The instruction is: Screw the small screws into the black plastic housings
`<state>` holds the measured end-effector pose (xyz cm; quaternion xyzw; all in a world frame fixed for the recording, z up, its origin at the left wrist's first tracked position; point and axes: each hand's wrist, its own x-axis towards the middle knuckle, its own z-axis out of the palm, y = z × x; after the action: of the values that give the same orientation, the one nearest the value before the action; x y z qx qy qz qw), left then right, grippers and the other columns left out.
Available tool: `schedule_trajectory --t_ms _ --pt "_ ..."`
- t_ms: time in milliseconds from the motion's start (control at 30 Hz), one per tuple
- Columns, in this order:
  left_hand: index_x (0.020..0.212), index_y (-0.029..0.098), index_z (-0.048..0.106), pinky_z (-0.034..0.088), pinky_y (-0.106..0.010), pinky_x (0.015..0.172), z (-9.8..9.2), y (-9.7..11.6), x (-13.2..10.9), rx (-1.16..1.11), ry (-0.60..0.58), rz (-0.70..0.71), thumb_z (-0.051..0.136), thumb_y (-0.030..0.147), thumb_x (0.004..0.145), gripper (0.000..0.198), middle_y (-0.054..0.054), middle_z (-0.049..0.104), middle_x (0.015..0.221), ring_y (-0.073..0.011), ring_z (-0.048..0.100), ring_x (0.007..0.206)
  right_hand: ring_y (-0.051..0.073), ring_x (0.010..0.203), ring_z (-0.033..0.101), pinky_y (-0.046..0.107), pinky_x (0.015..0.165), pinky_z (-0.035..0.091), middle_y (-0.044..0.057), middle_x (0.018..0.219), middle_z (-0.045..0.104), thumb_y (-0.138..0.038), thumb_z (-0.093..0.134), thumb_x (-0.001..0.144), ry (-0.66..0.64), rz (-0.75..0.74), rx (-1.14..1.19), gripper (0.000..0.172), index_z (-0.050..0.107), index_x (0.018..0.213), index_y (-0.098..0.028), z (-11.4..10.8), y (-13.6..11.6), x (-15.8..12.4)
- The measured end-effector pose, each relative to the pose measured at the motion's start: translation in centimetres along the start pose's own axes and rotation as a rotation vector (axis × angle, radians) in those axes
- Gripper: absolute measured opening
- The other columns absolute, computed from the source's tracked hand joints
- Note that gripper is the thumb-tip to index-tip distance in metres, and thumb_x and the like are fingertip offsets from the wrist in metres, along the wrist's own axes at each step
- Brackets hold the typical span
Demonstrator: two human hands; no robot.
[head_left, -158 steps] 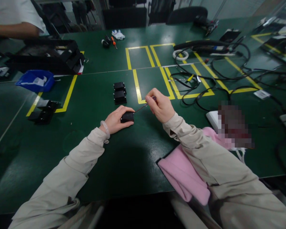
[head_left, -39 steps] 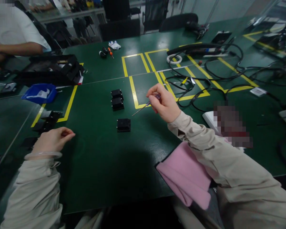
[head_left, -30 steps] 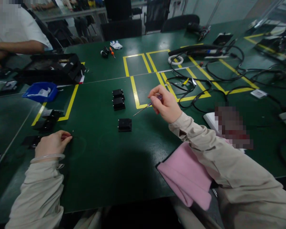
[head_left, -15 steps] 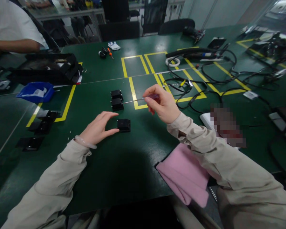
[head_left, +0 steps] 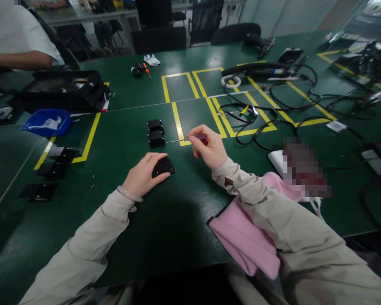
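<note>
On the green table, my left hand (head_left: 146, 171) has its thumb and fingers around a small black rectangular part (head_left: 165, 166), gripping it by its sides. My right hand (head_left: 208, 147) pinches a screwdriver (head_left: 200, 137) by its dark purple handle. Its thin metal shaft points left, and the tip is close to the right side of a black block (head_left: 156, 138). Another similar black block (head_left: 155, 125) stands right behind that one. Whether the tip touches the block I cannot tell.
Several black parts (head_left: 55, 169) and a blue tray (head_left: 47, 121) lie to the left, before a long black bin (head_left: 60, 91). A pink cloth (head_left: 244, 237) is under my right forearm. Black cables (head_left: 273, 110) tangle at the right. A person in a white sleeve (head_left: 34, 34) sits far left.
My left hand has moved right and closed around the black part, which is now slightly turned. My right hand has come a little nearer with the screwdriver.
</note>
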<state>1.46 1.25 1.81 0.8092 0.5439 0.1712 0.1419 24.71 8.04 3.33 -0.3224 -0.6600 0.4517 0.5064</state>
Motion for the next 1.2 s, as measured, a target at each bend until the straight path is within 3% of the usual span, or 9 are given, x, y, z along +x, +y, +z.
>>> schedule_trajectory --t_ms 133,267,433,667,800,967,1100,1200 --pt "0.134 0.02 0.056 0.044 -0.047 0.112 -1.5 -0.4 0.5 -0.07 -0.007 0.073 0.034 0.027 0.099 0.041 -0.01 0.055 0.133 -0.0246 0.053 0.128 0.004 0.035 0.041 0.019 0.036 0.028 -0.011 0.046 0.043 -0.056 0.067 0.084 -0.007 0.056 0.015 0.039 0.051 0.077 -0.02 -0.6 -0.3 -0.1" --pt "0.134 0.022 0.058 0.04 -0.046 0.115 -2.3 -1.4 1.8 -0.07 -0.118 0.14 0.036 0.013 0.089 0.051 -0.009 0.052 0.138 -0.024 0.05 0.132 0.004 0.034 0.037 0.02 0.036 0.025 -0.011 0.042 0.039 -0.06 0.062 0.085 -0.148 0.111 -0.027 0.044 0.051 0.073 -0.02 -0.6 -0.5 -0.3" --pt "0.131 0.023 0.061 0.041 -0.045 0.114 -2.4 -2.0 2.7 -0.047 -0.218 0.164 0.035 0.009 0.084 0.056 -0.008 0.052 0.138 -0.0244 0.05 0.132 0.004 0.038 0.039 0.02 0.041 0.027 -0.01 0.045 0.043 -0.052 0.058 0.089 -0.223 0.101 -0.132 0.037 0.052 0.075 -0.018 0.1 0.3 -0.8" --pt "0.135 0.017 0.056 0.054 -0.043 0.096 -2.9 -1.8 1.8 -0.046 -0.216 0.103 0.038 0.016 0.085 0.053 -0.011 0.053 0.137 -0.0203 0.065 0.096 0.006 0.035 0.042 0.02 0.04 0.031 -0.011 0.046 0.043 -0.05 0.056 0.091 -0.185 0.073 -0.109 0.033 0.05 0.079 -0.02 0.2 0.6 -0.9" --pt "0.136 0.02 0.054 0.057 -0.041 0.09 -3.0 -1.6 1.1 -0.018 -0.228 0.086 0.041 0.016 0.085 0.053 -0.011 0.054 0.135 -0.019 0.065 0.09 0.005 0.037 0.043 0.02 0.042 0.034 -0.011 0.047 0.045 -0.048 0.056 0.092 -0.182 0.064 -0.112 0.03 0.051 0.081 -0.02 0.2 0.9 -0.9" --pt "0.146 0.03 0.046 0.054 -0.048 0.096 -3.1 -1.3 1.1 0.248 -0.185 0.119 0.042 0.008 0.083 0.067 -0.009 0.047 0.145 -0.0287 0.057 0.117 0.005 0.037 0.044 0.02 0.043 0.035 -0.012 0.045 0.045 -0.046 0.058 0.091 -0.161 0.061 -0.13 0.028 0.051 0.08 -0.02 0.0 1.0 -0.9" --pt "0.144 0.039 0.049 0.051 -0.05 0.1 -3.3 -0.8 2.1 0.386 -0.258 0.224 0.04 0.002 0.084 0.071 -0.005 0.044 0.151 -0.0291 0.054 0.122 0.005 0.039 0.047 0.02 0.045 0.038 -0.011 0.048 0.049 -0.042 0.061 0.089 -0.061 0.035 -0.166 0.025 0.052 0.081 -0.02 -0.5 1.0 -0.6" --pt "0.139 0.036 0.054 0.051 -0.051 0.1 -3.4 -0.7 2.8 0.401 -0.295 0.234 0.045 0.004 0.085 0.063 -0.005 0.043 0.152 -0.0306 0.052 0.125 0.006 0.044 0.054 0.019 0.045 0.043 -0.009 0.055 0.053 -0.036 0.063 0.086 -0.011 0.044 -0.126 0.02 0.053 0.089 -0.019 -0.7 1.2 -0.5"
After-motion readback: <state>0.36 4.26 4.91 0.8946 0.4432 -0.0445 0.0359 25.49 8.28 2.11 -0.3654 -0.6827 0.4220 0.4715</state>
